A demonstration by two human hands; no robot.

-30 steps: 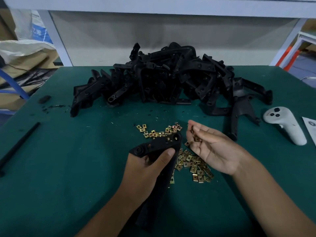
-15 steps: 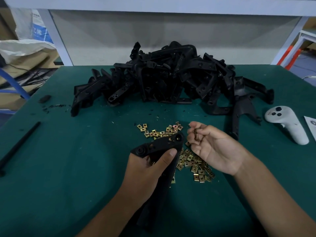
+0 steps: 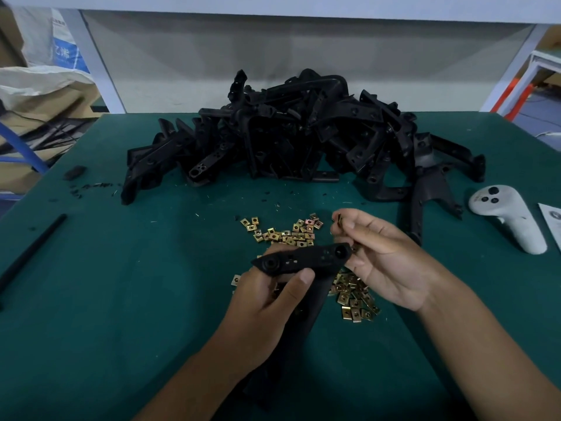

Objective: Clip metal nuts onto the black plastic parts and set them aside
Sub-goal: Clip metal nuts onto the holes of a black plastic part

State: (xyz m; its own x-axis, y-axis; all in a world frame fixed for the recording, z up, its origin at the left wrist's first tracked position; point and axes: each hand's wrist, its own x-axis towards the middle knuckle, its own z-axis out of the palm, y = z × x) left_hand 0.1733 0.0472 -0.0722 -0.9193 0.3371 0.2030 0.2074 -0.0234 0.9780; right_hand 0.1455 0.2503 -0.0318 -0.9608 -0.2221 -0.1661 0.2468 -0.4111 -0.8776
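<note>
Head view, from left to right: a thin black rod [image 3: 33,250] lies on the green tabletop [image 3: 121,299]. Behind, a pile of black plastic parts [image 3: 303,135] spans the middle. The left hand [image 3: 267,302] grips one black plastic part [image 3: 303,259] with its thumb curled over the front, held above loose metal nuts [image 3: 288,232] scattered on the cloth. The right hand [image 3: 385,262] touches that part's right end and pinches a single nut [image 3: 340,220] between fingertips. A white controller [image 3: 510,220] rests far right.
</note>
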